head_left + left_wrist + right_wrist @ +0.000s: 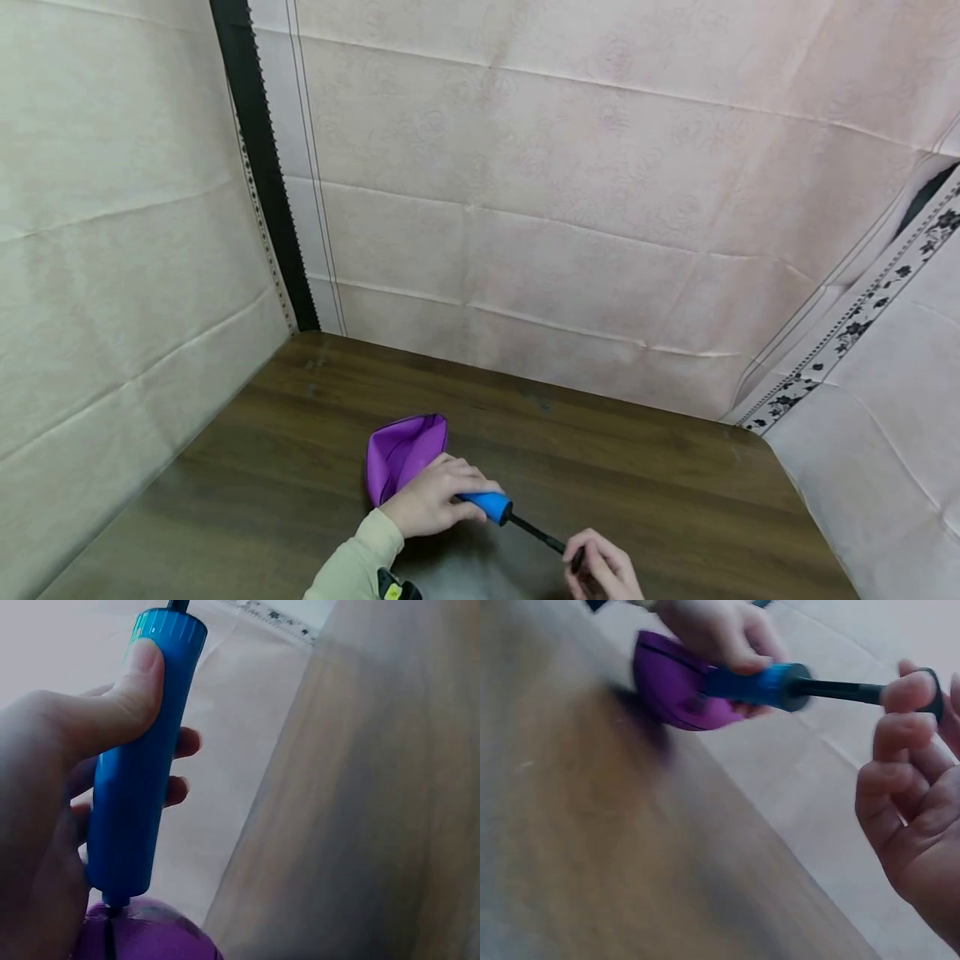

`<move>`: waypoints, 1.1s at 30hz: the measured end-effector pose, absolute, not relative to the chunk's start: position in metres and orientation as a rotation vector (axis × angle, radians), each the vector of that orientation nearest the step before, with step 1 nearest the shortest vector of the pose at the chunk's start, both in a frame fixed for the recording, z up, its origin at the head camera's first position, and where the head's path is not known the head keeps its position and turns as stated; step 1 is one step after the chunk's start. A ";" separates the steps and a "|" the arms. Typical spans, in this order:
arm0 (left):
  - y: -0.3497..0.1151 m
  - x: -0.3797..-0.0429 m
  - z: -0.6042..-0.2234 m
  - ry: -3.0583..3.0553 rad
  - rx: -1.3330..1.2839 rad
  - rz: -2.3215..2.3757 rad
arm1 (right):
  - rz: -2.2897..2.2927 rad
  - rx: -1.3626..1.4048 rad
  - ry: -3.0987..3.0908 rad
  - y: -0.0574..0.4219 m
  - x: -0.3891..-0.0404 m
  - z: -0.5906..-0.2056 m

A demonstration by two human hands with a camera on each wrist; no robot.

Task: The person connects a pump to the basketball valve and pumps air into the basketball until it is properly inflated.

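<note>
Right grip: nearest; its fingers are curled in on the black handle, which seems to be hooked by the fingers so that it is kept in line with the rod.
Rod: left bare between the two grips, drawn partly out of the barrel.
Left grip: closed round the blue barrel, with the thumb laid along its side; by this hold the barrel is presumably steadied.
Barrel's inside: hidden within the left grip's hold; its contents cannot be told.
Purple ball: set just beyond the left grip, met by the barrel's nozzle end; its skin is folded into a hollow, so little air seems to be contained.
Tabletop: spread beneath both grips; whether the ball is rested on it cannot be told.
Cloth walls: hung beyond both grips, seemingly as a screen.
</note>
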State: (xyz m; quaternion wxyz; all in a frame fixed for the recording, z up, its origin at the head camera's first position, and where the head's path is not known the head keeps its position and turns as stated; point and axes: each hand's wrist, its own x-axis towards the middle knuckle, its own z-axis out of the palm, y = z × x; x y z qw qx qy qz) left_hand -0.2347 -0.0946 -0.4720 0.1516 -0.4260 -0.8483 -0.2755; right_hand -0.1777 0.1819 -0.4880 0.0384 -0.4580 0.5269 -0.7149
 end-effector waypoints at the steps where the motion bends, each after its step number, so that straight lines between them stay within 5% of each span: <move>1: -0.097 -0.235 -0.470 -2.431 -1.200 -0.796 | -2.230 -1.436 1.529 0.184 -0.179 -0.487; 8: -0.094 -0.235 -0.468 -2.455 -1.166 -0.760 | -2.274 -1.419 1.287 0.177 -0.186 -0.484; 20: -0.086 -0.234 -0.470 -2.409 -1.168 -0.638 | -1.991 -0.775 1.772 0.144 -0.203 -0.493; 33: -0.127 -0.232 -0.466 -2.478 -0.867 -0.816 | -2.051 -0.838 1.812 0.172 -0.213 -0.456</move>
